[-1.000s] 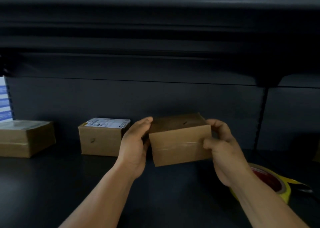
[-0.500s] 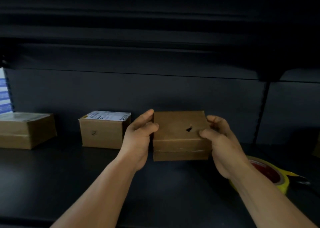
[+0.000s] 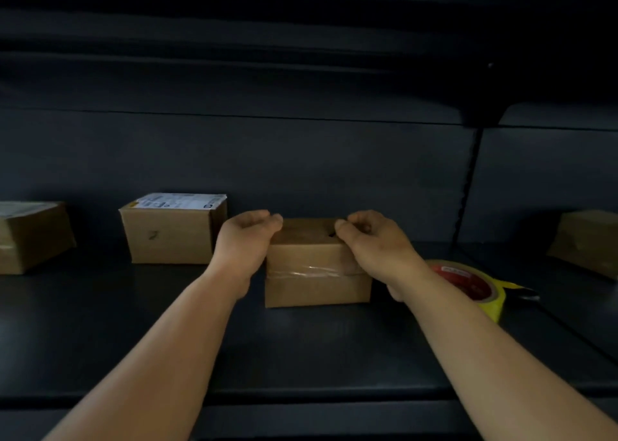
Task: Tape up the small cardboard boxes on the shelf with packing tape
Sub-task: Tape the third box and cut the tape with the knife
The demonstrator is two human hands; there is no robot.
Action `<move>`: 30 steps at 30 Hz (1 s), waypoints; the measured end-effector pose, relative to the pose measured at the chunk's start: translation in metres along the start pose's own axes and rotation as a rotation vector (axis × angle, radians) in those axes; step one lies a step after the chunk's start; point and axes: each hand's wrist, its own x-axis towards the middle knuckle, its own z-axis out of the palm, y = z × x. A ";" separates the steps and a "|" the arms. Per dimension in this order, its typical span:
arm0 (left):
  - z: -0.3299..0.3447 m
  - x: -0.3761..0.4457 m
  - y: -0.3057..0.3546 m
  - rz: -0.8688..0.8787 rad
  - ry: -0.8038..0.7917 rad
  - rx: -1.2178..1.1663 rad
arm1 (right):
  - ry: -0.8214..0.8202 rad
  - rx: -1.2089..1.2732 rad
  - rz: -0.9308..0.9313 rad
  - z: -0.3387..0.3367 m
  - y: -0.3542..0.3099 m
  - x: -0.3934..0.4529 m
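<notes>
The small cardboard box (image 3: 317, 273) sits on the dark shelf (image 3: 301, 347) between the two hands, a band of clear tape running across its front face; the left hand (image 3: 245, 244) clasps its left side with the fingers curled over the top edge, and the right hand (image 3: 374, 243) clasps the right side the same way, its fingers bent over the top near a small dark mark or hole that is half covered and hard to read; the sides of the box under both palms are hidden, and how firmly either hand grips cannot be told, only that the curled fingers lie on the cardboard; just beyond the right wrist a roll of packing tape (image 3: 475, 286) with a yellow rim and a red core lies on the shelf, its near part covered by the right forearm, with a dark end piece sticking out to the right that is too dim to identify; left of the left hand, near it but apart, stands a second box (image 3: 170, 233) with a white printed label on top, the print too small to read; farther left a third box (image 3: 33, 236) is cut off by the edge of the view; far to the right of the right hand a fourth box (image 3: 588, 243) is also cut off; the shelf's back panel and the underside above are in deep shadow.
</notes>
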 end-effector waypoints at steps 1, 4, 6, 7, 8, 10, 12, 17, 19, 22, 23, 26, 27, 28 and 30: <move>0.000 -0.002 0.002 0.052 0.026 0.033 | 0.007 -0.012 -0.009 -0.003 -0.002 -0.002; 0.002 -0.009 0.011 0.242 0.085 0.106 | 0.027 -0.029 -0.051 -0.020 -0.009 -0.010; 0.006 -0.015 0.018 0.341 0.067 0.143 | -0.002 -0.033 -0.074 -0.037 -0.012 -0.019; 0.010 -0.019 0.021 0.383 0.052 0.170 | -0.036 -0.038 -0.082 -0.046 -0.012 -0.025; 0.015 -0.022 0.023 0.419 0.034 0.194 | -0.074 -0.055 -0.085 -0.056 -0.011 -0.030; 0.027 -0.031 0.027 0.470 -0.014 0.221 | -0.150 -0.128 -0.083 -0.075 -0.009 -0.038; 0.040 -0.038 0.031 0.519 -0.067 0.250 | -0.229 -0.209 -0.057 -0.090 -0.005 -0.046; 0.058 -0.052 0.039 0.715 -0.137 0.583 | -0.340 -0.394 0.038 -0.115 0.012 -0.061; 0.061 -0.056 0.040 0.722 -0.168 0.709 | -0.346 -0.501 0.049 -0.123 0.019 -0.065; 0.062 -0.048 0.037 0.607 -0.185 1.175 | -0.393 -0.631 0.069 -0.128 0.024 -0.070; 0.059 -0.041 0.036 0.524 -0.194 1.294 | -0.406 -0.672 0.065 -0.128 0.025 -0.071; 0.047 -0.024 0.035 0.287 -0.317 1.357 | -0.434 -0.751 0.054 -0.129 0.024 -0.071; 0.042 -0.020 0.036 0.243 -0.380 1.318 | -0.448 -0.776 0.060 -0.129 0.024 -0.071; 0.039 -0.017 0.037 0.220 -0.440 1.270 | -0.462 -0.801 0.062 -0.130 0.025 -0.071; 0.035 -0.015 0.039 0.211 -0.527 1.201 | -0.479 -0.853 0.048 -0.132 0.025 -0.069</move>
